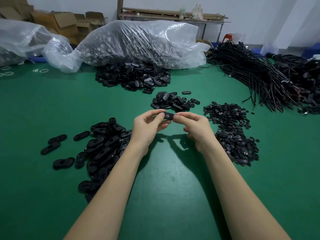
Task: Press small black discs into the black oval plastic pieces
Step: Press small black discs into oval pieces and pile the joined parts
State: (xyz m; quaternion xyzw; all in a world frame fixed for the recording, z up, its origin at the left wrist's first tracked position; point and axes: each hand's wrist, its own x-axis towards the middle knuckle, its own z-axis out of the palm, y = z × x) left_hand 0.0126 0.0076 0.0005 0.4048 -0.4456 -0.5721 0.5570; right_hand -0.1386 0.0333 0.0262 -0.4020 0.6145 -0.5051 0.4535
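Oval piece (168,116): held above the green surface (164,179), between both hands.
Left hand (147,129): pinches its left end.
Right hand (194,127): pinches its right end.
Axis: long side runs left-right; disc face toward the person.
Discs (232,134): piled right of the oval piece.

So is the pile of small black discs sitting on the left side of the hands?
No, the pile of small discs lies on the green table beside the right hand; oval pieces are by the left hand.
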